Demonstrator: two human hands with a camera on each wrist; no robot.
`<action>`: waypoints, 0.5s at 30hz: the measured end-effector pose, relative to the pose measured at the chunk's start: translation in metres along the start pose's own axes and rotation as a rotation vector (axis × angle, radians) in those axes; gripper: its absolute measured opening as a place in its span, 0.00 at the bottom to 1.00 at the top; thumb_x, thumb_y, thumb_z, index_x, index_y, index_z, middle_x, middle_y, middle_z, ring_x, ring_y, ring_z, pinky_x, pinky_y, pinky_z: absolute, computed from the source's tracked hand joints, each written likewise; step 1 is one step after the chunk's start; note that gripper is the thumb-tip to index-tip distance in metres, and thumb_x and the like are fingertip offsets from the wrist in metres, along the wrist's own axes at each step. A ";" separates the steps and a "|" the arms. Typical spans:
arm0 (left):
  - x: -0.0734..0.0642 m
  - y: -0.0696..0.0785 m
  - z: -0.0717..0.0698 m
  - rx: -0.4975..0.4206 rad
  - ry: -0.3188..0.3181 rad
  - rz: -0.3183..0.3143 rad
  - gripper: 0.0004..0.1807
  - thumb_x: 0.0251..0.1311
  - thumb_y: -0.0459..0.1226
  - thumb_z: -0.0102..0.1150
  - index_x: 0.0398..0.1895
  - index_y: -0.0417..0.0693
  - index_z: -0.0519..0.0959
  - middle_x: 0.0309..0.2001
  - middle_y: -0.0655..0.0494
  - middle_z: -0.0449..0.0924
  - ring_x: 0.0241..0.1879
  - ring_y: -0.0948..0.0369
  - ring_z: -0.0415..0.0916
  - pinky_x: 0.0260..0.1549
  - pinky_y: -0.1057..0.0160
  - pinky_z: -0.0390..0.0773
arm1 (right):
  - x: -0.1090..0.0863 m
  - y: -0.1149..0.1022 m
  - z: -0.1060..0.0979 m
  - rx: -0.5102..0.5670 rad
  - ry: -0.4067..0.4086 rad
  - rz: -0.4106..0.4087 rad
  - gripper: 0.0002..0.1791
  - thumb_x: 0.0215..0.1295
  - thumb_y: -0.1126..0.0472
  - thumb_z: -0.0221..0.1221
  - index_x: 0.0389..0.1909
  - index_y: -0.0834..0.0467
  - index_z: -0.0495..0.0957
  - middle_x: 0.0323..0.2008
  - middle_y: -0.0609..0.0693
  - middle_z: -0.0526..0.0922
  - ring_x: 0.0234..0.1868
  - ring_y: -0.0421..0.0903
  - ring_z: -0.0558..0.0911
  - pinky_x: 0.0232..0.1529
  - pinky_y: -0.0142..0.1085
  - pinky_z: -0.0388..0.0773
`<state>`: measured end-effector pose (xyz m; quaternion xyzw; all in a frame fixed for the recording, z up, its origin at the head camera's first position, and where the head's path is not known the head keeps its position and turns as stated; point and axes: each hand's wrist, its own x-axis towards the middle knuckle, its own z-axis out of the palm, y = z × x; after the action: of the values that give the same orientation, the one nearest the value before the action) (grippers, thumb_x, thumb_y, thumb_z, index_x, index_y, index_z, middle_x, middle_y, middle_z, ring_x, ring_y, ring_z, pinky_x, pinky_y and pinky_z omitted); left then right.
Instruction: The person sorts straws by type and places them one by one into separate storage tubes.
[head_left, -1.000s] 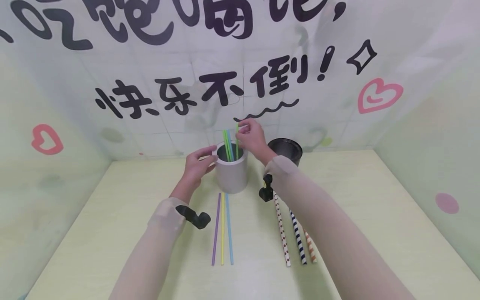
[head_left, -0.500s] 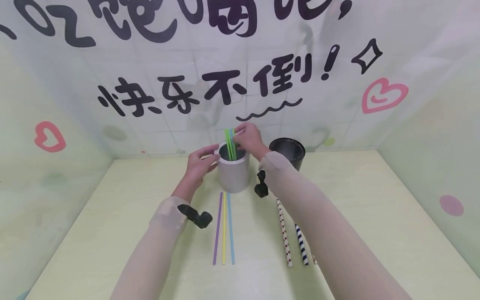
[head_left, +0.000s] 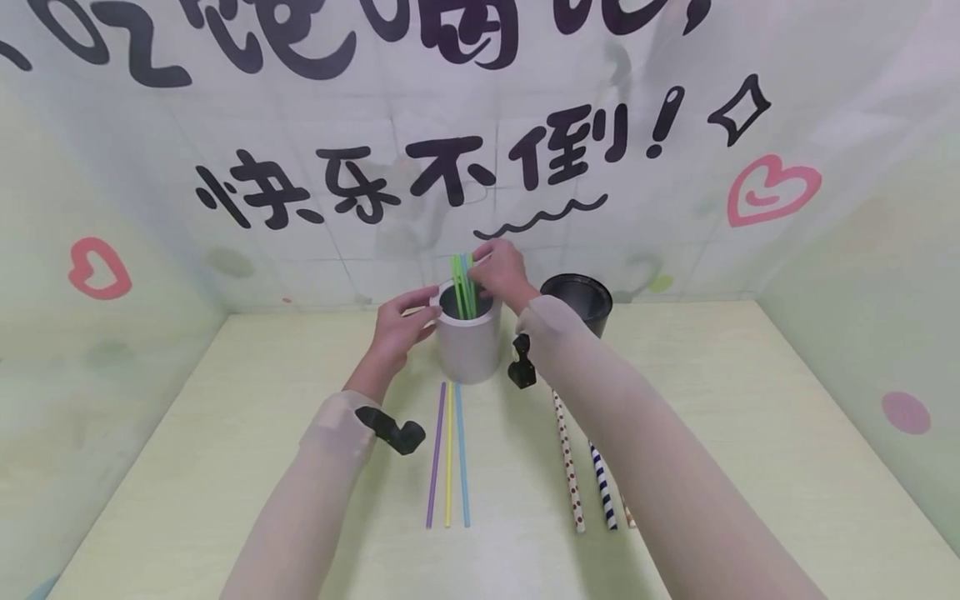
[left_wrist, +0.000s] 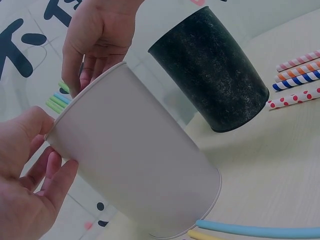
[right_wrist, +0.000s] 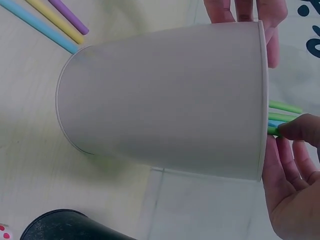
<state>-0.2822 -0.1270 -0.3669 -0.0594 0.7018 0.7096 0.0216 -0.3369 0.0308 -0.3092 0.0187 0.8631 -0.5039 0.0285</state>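
A light grey cup [head_left: 468, 354] stands upright at the back of the table, with several plastic straws [head_left: 460, 287], green and blue, leaning inside it. My left hand [head_left: 397, 329] holds the cup's rim from the left, its thumb at the top edge and fingertips against the wall. At the cup's mouth my right hand [head_left: 501, 271] pinches a green straw [right_wrist: 273, 131] between thumb and fingers, its other fingers by the rim. The straws' lower ends are hidden in the cup.
A black cup [head_left: 577, 300] stands to the right, partly behind my right forearm. Before the grey cup lie a purple [head_left: 436, 454], a yellow [head_left: 448, 454] and a blue straw [head_left: 462, 454]. Several patterned paper straws [left_wrist: 300, 77] lie at the right. A printed wall hanging rises behind.
My right hand has brought the green straw left, from the right side of the cup's mouth to the other straws. My left hand stays on the rim. The view shifts slightly.
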 end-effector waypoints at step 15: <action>0.001 0.001 0.000 -0.006 -0.002 -0.003 0.23 0.54 0.29 0.56 0.56 0.44 0.74 0.52 0.47 0.69 0.52 0.54 0.70 0.43 0.67 0.80 | -0.003 -0.009 -0.006 -0.004 -0.019 0.027 0.14 0.52 0.71 0.60 0.42 0.62 0.75 0.41 0.57 0.75 0.36 0.49 0.79 0.24 0.29 0.82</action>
<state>-0.2830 -0.1269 -0.3661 -0.0597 0.6993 0.7119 0.0233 -0.3345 0.0316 -0.2981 0.0253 0.8635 -0.5019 0.0436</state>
